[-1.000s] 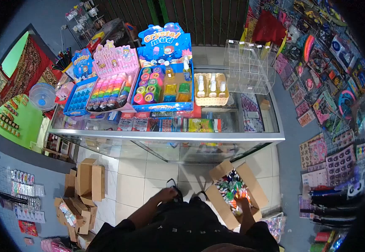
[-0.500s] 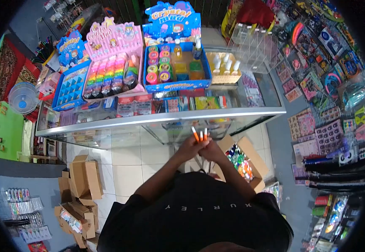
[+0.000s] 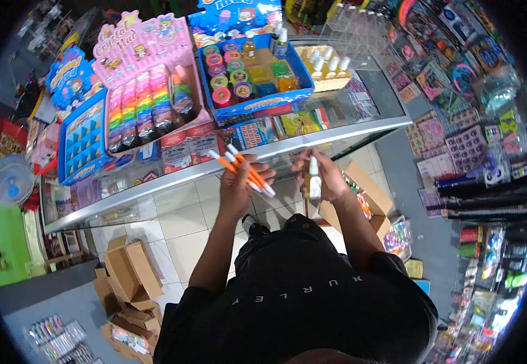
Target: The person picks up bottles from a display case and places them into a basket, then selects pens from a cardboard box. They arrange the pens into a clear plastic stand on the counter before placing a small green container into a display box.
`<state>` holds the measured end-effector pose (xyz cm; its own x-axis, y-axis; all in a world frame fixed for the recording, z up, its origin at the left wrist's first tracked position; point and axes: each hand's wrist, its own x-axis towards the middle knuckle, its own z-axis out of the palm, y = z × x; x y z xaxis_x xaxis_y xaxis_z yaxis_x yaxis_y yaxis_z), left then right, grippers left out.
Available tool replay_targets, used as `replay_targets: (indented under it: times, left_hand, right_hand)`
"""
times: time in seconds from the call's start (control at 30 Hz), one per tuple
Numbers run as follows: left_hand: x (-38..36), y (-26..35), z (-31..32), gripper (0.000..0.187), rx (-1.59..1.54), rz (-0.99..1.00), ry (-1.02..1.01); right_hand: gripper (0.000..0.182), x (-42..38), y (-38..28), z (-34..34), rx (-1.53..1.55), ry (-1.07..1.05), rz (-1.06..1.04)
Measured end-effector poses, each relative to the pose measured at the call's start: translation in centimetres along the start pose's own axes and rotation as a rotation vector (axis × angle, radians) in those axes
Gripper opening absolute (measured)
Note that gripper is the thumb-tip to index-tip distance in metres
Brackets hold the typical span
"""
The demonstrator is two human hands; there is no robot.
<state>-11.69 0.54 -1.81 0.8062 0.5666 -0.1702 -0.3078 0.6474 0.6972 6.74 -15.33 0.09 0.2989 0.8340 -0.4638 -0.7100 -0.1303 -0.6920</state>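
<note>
My left hand (image 3: 233,195) is closed around several slim orange-and-white pens (image 3: 253,176), which point out on both sides of the fingers. In my right hand (image 3: 332,181) is a small bottle (image 3: 314,187) with a white cap and a pale label, held upright. Both hands are apart, just on my side of the glass display counter's metal edge (image 3: 154,188). On the counter, beyond my right hand, similar white-capped bottles stand in a woven basket (image 3: 336,87).
A blue box (image 3: 263,109) of round tubs and bottles, a pink box (image 3: 148,36) of rainbow-coloured packs and a blue divided box (image 3: 84,142) stand on the counter. Cardboard boxes lie on the floor to the left (image 3: 131,270) and right (image 3: 375,185). Packaged goods (image 3: 472,145) hang at right.
My hands were together around the pens; now they are apart. The pens are in my left hand, and a small bottle shows in my right. The view has shifted and turned slightly.
</note>
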Motion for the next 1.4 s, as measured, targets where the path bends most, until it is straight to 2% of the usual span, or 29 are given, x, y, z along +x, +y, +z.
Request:
replay_targets:
  times: [0.07, 0.2, 0.3, 0.43, 0.47, 0.5, 0.57, 0.63, 0.7, 0.8, 0.9, 1.0, 1.1, 1.4]
  left_hand:
    - [-0.2, 0.8, -0.8, 0.033, 0.063, 0.019, -0.003]
    - [-0.7, 0.4, -1.8, 0.037, 0.164, -0.044, -0.021]
    - [-1.2, -1.0, -1.8, 0.038, 0.149, -0.115, -0.037]
    - [-2.1, -2.4, -2.7, 0.037, 0.205, -0.173, -0.108]
    - [-2.4, -2.4, -2.8, 0.038, 0.231, -0.205, -0.094]
    - [-2.5, -2.4, -3.2, 0.037, 0.25, -0.209, -0.106]
    - [-2.7, -2.3, -4.2, 0.036, 0.284, -0.21, -0.13]
    - [-2.8, -2.0, -4.7, 0.036, 0.306, -0.196, -0.096]
    - [-2.7, -1.6, -4.9, 0.037, 0.307, -0.164, -0.065]
    - [-2.5, -1.4, -4.5, 0.036, 0.304, -0.071, -0.012]
    - [-2.5, -1.6, -3.8, 0.034, 0.299, 0.008, -0.006]
    - [-2.9, -2.2, -2.6, 0.033, 0.336, 0.054, -0.002]
    - [-3.2, -3.1, -1.8, 0.033, 0.367, 0.077, 0.044]
    - [-3.9, -5.2, 0.5, 0.035, 0.372, 0.115, 0.235]
  right_hand:
    - [0.031, 0.2, -0.7, 1.5, 0.103, -0.001, -0.085]
    - [0.025, 0.8, -0.9, 3.3, 0.042, 0.086, -0.142]
    - [0.025, 0.7, -1.0, 4.0, -0.043, 0.119, -0.175]
    - [0.026, 0.1, -2.4, 2.4, 0.064, 0.075, -0.233]
    - [0.025, -0.1, -3.8, 1.9, 0.035, -0.016, -0.283]
    - [0.024, -0.7, -5.7, 2.9, -0.016, 0.139, -0.321]
    - [0.025, 0.6, -9.0, -0.5, -0.229, 0.211, -0.519]
    - [0.028, 0.5, -14.0, -1.3, -0.273, 0.166, -0.631]
    - [0.031, 0.8, -18.7, -1.2, -0.402, 0.299, -0.819]
    - [0.032, 2.1, -24.4, -2.2, -0.682, 0.377, -1.051]
    - [0.03, 3.7, -28.4, -3.1, -1.142, 0.503, -1.149]
    - [0.031, 5.4, -30.0, -3.4, -1.332, 0.537, -1.089]
    - [0.031, 7.8, -31.3, -4.8, -1.402, 0.444, -0.995]
    - [0.029, 10.1, -32.3, -6.9, -1.482, 0.28, -0.932]
